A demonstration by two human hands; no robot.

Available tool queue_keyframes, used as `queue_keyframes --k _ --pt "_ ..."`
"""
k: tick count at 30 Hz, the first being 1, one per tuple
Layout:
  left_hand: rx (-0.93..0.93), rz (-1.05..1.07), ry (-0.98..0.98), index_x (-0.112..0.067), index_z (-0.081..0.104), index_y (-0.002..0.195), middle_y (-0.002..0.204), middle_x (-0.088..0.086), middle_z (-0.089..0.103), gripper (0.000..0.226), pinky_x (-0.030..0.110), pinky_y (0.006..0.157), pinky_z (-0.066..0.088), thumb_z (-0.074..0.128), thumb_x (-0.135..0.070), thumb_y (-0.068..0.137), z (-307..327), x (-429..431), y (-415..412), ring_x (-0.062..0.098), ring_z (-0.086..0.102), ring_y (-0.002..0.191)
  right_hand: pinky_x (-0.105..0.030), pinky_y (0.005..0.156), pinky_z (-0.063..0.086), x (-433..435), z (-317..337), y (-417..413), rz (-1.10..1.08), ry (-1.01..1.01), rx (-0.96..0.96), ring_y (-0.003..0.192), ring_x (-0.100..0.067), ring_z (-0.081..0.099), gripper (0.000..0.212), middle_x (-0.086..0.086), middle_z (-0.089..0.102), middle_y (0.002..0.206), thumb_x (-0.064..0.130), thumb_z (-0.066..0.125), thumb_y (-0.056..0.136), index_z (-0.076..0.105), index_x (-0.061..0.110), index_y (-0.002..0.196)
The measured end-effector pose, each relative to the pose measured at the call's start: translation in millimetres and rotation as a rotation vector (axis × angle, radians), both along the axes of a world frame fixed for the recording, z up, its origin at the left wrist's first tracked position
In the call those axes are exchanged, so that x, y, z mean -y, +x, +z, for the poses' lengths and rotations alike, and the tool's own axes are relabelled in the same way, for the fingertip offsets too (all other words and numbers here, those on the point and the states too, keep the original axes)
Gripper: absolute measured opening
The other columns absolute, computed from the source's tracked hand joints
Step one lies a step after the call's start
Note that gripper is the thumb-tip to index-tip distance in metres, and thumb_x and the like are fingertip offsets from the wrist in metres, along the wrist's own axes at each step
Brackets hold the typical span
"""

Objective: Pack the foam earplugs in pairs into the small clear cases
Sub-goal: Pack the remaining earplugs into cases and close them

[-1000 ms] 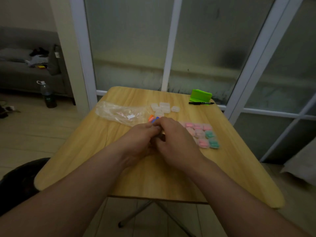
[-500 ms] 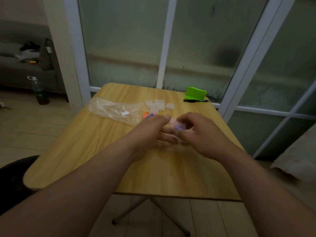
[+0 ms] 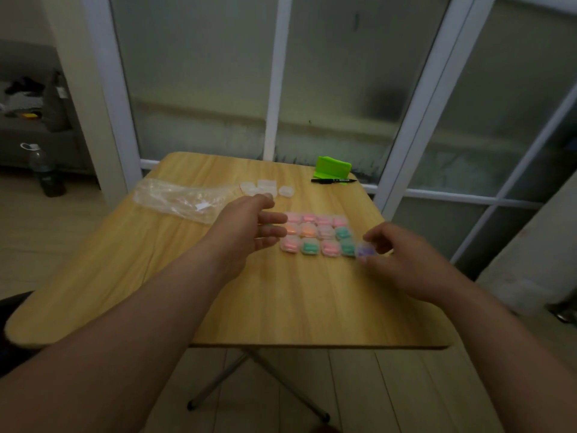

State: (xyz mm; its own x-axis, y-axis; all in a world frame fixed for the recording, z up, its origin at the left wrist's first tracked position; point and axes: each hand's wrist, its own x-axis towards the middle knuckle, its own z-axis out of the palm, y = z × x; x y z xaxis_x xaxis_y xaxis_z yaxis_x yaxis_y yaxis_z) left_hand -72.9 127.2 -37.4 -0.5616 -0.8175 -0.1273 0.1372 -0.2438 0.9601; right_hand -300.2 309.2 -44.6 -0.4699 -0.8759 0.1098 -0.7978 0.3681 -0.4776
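Several small clear cases (image 3: 317, 234) filled with pink, orange and green earplugs lie in a grid on the wooden table (image 3: 281, 301). My right hand (image 3: 402, 260) pinches a case with purple earplugs (image 3: 365, 251) at the right end of the grid's near row. Over the grid's left edge hovers my left hand (image 3: 249, 228), fingers relaxed and holding nothing. A few empty clear cases (image 3: 267, 188) sit farther back. The loose earplugs are hidden behind my left hand.
A crumpled clear plastic bag (image 3: 181, 200) lies at the table's left back. A green object (image 3: 332, 167) and a black pen (image 3: 333, 180) sit at the far edge by the window frame. A bottle (image 3: 46, 171) stands on the floor at left.
My hands have parted. The right hand carried the purple case rightward to the end of the grid's near row, and the left hand opened and stayed by the grid's left side.
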Motion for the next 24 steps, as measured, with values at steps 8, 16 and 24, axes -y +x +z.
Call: queue_keyframes --k 8,16,24 --pt "-0.001 0.037 0.005 -0.012 0.064 0.123 0.096 0.008 0.078 0.029 0.030 0.066 0.057 0.057 -0.032 0.105 -3.5 -6.3 -0.4 0.018 0.072 0.072 -0.025 0.087 0.050 0.6 -9.5 9.7 0.068 0.081 -0.073 0.108 0.000 0.055 0.033 0.019 0.053 0.118 0.047 0.077 0.093 0.062 0.045 0.123" --pt "-0.056 0.126 0.032 -0.011 0.065 0.116 0.096 0.010 0.077 0.024 0.030 0.068 0.054 0.057 -0.029 0.101 -1.6 5.2 8.3 0.018 0.071 0.068 -0.027 0.083 0.051 2.1 -5.6 10.8 0.054 0.101 -0.026 0.101 -0.002 0.055 0.042 0.020 0.052 0.113 0.052 0.075 0.093 0.057 0.046 0.131" --pt "-0.151 0.401 0.131 -0.009 0.063 0.101 0.068 0.003 0.065 0.016 0.027 0.052 0.040 0.048 -0.014 0.102 10.2 23.0 23.8 0.016 0.055 0.055 -0.029 0.068 0.050 18.0 -9.7 19.9 0.004 -0.179 0.002 0.082 -0.009 0.061 0.007 0.009 0.064 0.095 0.039 0.069 0.100 0.065 0.034 0.098"
